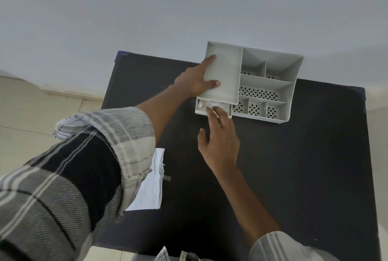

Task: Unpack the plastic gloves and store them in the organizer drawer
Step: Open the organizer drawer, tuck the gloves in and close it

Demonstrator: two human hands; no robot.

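A grey plastic organizer (270, 65) stands at the far edge of a black table (294, 166), against the wall. Its small drawer (200, 109) is pulled out a little at the front left, and crumpled clear plastic gloves (218, 105) lie inside. My left hand (195, 81) rests flat against the organizer's left side, fingers spread, thumb on top. My right hand (220, 141) reaches to the drawer with its fingertips on the gloves. An empty white wrapper (152, 185) lies on the table near my left sleeve.
The wall rises directly behind the organizer. Pale floor tiles (42, 117) show left of the table. The organizer's right part has several open compartments with perforated bottoms (258, 93). My checked left sleeve (84, 166) covers the table's near left corner.
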